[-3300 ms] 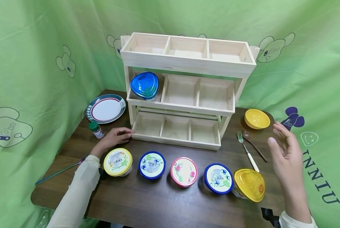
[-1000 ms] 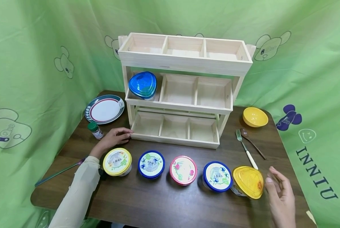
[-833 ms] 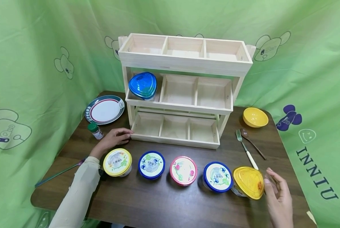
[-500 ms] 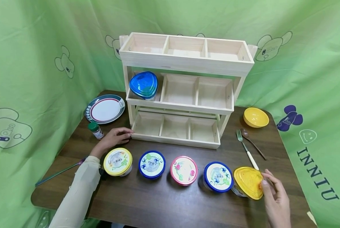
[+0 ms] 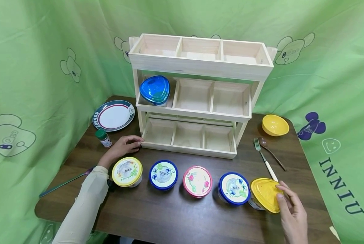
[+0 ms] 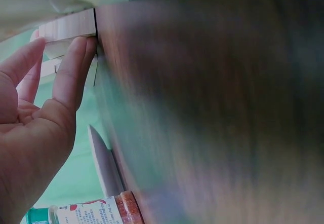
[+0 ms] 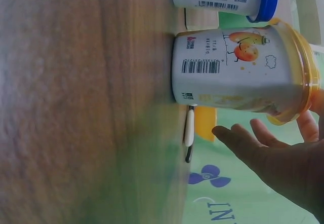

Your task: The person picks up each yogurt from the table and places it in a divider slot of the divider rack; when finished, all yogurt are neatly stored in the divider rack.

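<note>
In the head view, my left hand (image 5: 124,148) rests on the table. Its fingertips touch the front left corner of the lowest tray on the wooden three-tier shelf (image 5: 188,150), and the left wrist view shows thumb and fingers (image 6: 71,74) extended to that tray's end. At the right, my right hand (image 5: 293,211) has thumb and index finger at the right edge of the yellow lid on a white tub (image 5: 265,195). In the right wrist view this tub (image 7: 233,72) stands upright on the table, other fingers (image 7: 248,145) spread beside the lid.
Left of the yellow-lidded tub stand tubs with blue (image 5: 234,188), pink (image 5: 197,181), blue (image 5: 163,175) and yellow (image 5: 127,171) lids. A blue-lidded tub (image 5: 155,89) sits in the middle tier. Around lie a plate (image 5: 114,116), spice jar (image 5: 103,138), bowl (image 5: 275,125), fork (image 5: 265,159) and spoon (image 5: 273,154).
My right hand has come down from beside the yellow bowl and moved left to the edge of the yellow lid. My left hand stays at the tray corner.
</note>
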Available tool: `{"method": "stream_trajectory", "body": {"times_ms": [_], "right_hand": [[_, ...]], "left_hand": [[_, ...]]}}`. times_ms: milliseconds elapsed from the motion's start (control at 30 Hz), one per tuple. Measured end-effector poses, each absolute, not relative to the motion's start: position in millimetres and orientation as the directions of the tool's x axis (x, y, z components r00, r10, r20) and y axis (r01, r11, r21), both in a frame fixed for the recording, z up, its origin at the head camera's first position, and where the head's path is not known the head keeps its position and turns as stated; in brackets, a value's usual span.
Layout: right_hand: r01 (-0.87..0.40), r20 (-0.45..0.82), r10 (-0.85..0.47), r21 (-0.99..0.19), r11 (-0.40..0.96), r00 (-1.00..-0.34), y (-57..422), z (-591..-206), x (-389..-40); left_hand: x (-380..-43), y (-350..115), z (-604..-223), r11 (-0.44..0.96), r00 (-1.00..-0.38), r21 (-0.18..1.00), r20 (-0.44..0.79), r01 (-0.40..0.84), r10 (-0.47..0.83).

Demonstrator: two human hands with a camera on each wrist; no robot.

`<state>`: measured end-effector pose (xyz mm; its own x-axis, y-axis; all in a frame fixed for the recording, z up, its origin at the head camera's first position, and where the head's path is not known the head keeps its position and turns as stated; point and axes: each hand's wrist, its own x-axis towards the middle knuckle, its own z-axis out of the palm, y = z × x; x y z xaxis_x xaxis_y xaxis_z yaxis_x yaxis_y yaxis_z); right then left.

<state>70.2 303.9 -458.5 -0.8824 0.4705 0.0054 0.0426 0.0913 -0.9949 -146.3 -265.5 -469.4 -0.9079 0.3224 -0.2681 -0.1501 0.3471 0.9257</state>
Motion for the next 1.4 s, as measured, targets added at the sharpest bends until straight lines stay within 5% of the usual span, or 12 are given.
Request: {"method": "stream_trajectory", "body": {"times_ms": [433, 1400], "right_hand": [[0.054, 0.008, 0.430, -0.990, 0.133, -0.903, 302.4, -464.4, 73.0], [0.050, -0.103, 0.562, -0.993, -0.109, -0.821, 311.2, -434.0, 58.9]], "left_hand": [[-147.0, -263.1, -464.9, 0.351, -0.908, 0.925, -0.263, -0.142, 0.325], [-143.3, -262.3, -464.7, 0.339, -0.905, 0.930, -0.261, -0.142, 0.337]]}}
